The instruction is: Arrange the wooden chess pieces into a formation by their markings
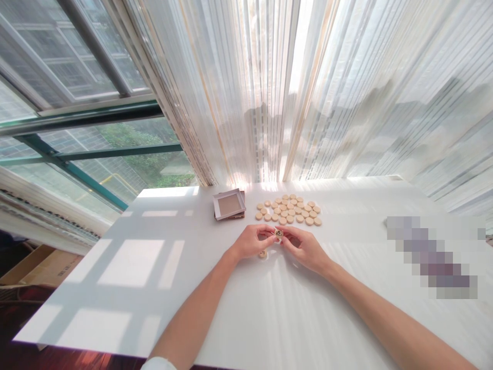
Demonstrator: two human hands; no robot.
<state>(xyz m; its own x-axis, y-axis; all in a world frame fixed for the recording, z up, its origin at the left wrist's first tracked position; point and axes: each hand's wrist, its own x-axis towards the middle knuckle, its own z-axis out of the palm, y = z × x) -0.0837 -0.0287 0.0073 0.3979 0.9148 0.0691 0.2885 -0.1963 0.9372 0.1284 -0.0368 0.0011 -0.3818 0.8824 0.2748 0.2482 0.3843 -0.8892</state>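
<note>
Between the fingertips of my left hand [251,241] and my right hand [307,247] is a round Chinese chess piece [278,234] with a dark character on its face. Both hands are closed on it, just above the table, with a thin pale edge of something under it that I cannot make out. Below my left fingers lies a second marked piece [263,254]. Just beyond my hands, several plain-looking round wooden pieces [284,213] are spread in a loose cluster, lying flat; no characters show on them.
An open shallow box [216,207] rests on a brown box part, left of the cluster. The white table [215,318] has bright sun patches. A blurred-out object [431,257] lies at the right. Curtains [246,92] hang along the far edge; a cardboard box [50,264] stands lower left.
</note>
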